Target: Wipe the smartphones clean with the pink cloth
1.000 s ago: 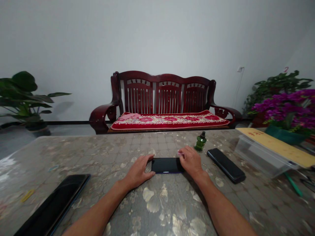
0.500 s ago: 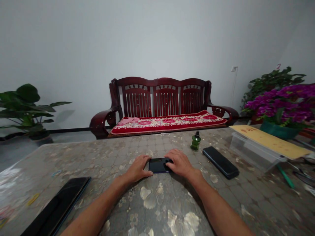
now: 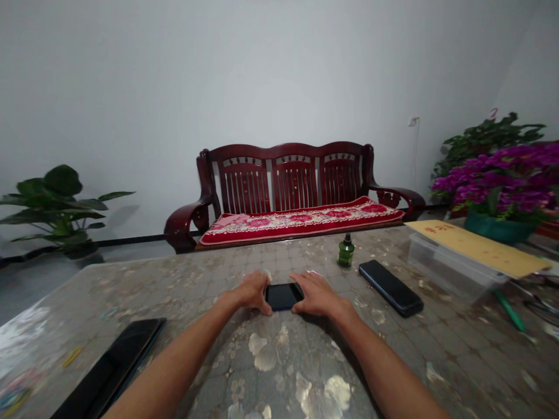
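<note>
Between my two hands is a dark smartphone [image 3: 283, 296], lying sideways at the middle of the patterned tablecloth [image 3: 244, 372]. My left hand [image 3: 254, 291] grips its left end, thumb at the near edge and fingers at the far edge. At the other end my right hand [image 3: 315, 294] holds it the same way, its thumb at the near right corner. The screen is dark and faces up. To the right of my right hand stand a small green bottle [image 3: 346, 254] with a black cap and a thick black phone-like device [image 3: 390, 287].
A black tablet-like slab [image 3: 109, 366] lies at the left beside my forearm, near a yellow band [image 3: 71, 357]. At right are a clear plastic box [image 3: 449, 265] under a yellow sheet [image 3: 480, 247], a green-handled tool [image 3: 510, 311] and purple flowers [image 3: 502, 180]. A wooden bench [image 3: 292, 180] stands beyond.
My right thumb has moved off the phone's screen to its near right corner, so both hands now hold its ends. The view has shifted slightly.
</note>
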{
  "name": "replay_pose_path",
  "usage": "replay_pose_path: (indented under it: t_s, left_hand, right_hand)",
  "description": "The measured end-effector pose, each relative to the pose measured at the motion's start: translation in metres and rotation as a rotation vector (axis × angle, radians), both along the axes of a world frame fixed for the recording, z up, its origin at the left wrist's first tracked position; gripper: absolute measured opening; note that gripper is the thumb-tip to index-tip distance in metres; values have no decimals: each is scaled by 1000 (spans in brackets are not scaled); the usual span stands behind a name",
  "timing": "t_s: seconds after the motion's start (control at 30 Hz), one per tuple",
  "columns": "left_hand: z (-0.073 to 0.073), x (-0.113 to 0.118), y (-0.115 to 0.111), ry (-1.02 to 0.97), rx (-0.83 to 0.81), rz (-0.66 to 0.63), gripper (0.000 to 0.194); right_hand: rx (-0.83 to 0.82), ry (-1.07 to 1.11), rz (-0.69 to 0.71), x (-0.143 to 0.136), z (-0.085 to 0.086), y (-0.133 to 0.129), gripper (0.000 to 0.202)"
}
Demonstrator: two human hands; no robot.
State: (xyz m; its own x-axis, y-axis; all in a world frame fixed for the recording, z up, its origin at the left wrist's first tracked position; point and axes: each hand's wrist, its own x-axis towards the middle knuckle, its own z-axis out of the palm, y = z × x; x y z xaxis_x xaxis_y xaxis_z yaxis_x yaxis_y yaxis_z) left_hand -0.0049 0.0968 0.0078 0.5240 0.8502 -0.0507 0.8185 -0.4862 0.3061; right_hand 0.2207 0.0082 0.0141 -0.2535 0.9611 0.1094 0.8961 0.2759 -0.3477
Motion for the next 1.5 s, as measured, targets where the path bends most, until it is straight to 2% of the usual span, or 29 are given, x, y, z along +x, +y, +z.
replay_pose_path:
  t_s: [0.27,0.5,0.67,0.83,0.93,1.07,1.23,1.37,1.5]
  left_hand:
    - [7,2,-23,-138,-45,-13,67]
    - [-2,-2,-39,-349,-189,11,60]
    - [-8,-4,-42,-563,-274,60,60]
    - [-9,-4,-45,-677,-349,120,50]
    - [-6,-5,-53,-750,-454,163,55]
    - [-1,-9,-63,-936,-709,237,75]
    - [5,-17,-64,-1027,-831,339,81]
    - [16,-15,-68,-1075,-830,400,75]
    - [30,-7,-77,-1249,-807,436,52]
  right_hand:
    - [-15,-45,7,-3,9,-3,107]
    - [-41,-54,38,-8,12,-7,105]
    - [-16,-44,52,-7,10,-7,105]
    - [-40,-35,89,-7,6,-6,116]
    - [-54,-11,119,-7,2,-5,119]
    - [-63,23,181,-9,-4,-3,119]
    - [-58,71,238,-16,-9,-3,114]
    - [-20,153,240,-19,-10,-2,106]
    - [-66,372,176,-13,-5,4,101]
